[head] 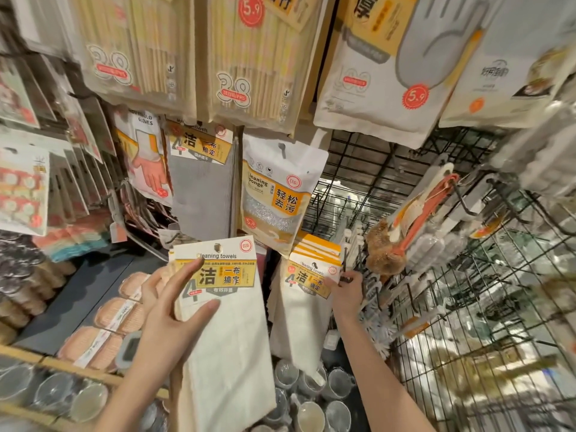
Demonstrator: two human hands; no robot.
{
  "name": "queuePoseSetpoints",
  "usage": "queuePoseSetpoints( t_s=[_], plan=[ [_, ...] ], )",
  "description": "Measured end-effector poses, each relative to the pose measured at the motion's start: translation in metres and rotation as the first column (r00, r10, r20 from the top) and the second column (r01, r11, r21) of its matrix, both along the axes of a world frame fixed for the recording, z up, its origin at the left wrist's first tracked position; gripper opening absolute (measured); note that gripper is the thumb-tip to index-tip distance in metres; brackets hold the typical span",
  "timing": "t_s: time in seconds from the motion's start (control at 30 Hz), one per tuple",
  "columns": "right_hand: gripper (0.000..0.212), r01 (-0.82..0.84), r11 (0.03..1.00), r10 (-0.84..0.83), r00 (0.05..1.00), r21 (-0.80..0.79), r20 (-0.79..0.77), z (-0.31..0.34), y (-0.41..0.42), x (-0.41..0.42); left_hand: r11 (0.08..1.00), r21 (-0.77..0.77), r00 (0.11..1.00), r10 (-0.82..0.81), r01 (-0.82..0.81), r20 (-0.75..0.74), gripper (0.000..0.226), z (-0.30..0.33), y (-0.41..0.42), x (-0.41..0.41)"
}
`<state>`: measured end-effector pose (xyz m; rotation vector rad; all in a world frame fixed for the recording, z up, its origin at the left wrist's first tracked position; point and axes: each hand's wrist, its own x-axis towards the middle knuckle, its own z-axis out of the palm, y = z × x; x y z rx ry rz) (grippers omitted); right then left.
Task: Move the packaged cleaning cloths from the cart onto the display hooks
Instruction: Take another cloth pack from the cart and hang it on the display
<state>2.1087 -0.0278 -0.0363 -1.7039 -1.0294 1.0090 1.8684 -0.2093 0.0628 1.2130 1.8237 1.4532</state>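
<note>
Pack of cream cleaning towels (224, 310) held up in front of the display, gripped by left hand (170, 310) with thumb and fingers across the header card and cloth. Second stack of identical towel packs (307, 294) hanging just to the right, on a black hook (344, 269) of the wire grid panel (467, 307). Right hand (347, 291) at the stack's right edge, fingers closed around card corner and hook. Cleaning sponge pack (274, 194) hanging above. Glass cups (311, 400) shelved below.

Sponge pack (274, 194) crowding hung towels (311, 275)
</note>
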Motion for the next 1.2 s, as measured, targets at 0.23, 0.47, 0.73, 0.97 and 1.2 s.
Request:
queuePoseSetpoints(
  t_s=[0.23, 0.47, 0.73, 0.97, 1.2],
  plan=[
    [0.025, 0.132, 0.99, -0.14, 0.966, 0.05, 0.219, -0.002, -0.002, -0.019, 0.999, -0.039, 1.0, -0.02, 0.02, -0.002, 0.075, -0.011, -0.004, -0.002],
    [0.004, 0.113, 0.99, -0.119, 0.99, 0.083, 0.077, -0.01, -0.01, -0.025, 0.997, -0.075, 1.0, -0.026, 0.027, 0.017, 0.069, -0.012, -0.014, 0.001],
    [0.027, -0.085, 0.996, 0.085, 0.996, 0.015, 0.007, -0.002, -0.026, -0.003, 0.995, -0.066, 0.994, -0.074, 0.079, 0.078, 0.078, -0.005, -0.026, 0.012],
    [0.023, -0.404, 0.906, 0.398, 0.915, 0.126, 0.072, 0.051, -0.073, -0.01, 0.983, 0.021, 0.975, -0.183, 0.181, 0.128, 0.067, -0.002, -0.033, 0.02],
    [0.039, -0.622, 0.767, 0.642, 0.744, 0.159, -0.185, 0.11, -0.119, -0.053, 0.97, 0.068, 0.96, -0.241, 0.233, 0.141, 0.07, -0.004, -0.039, 0.026]
  ],
)
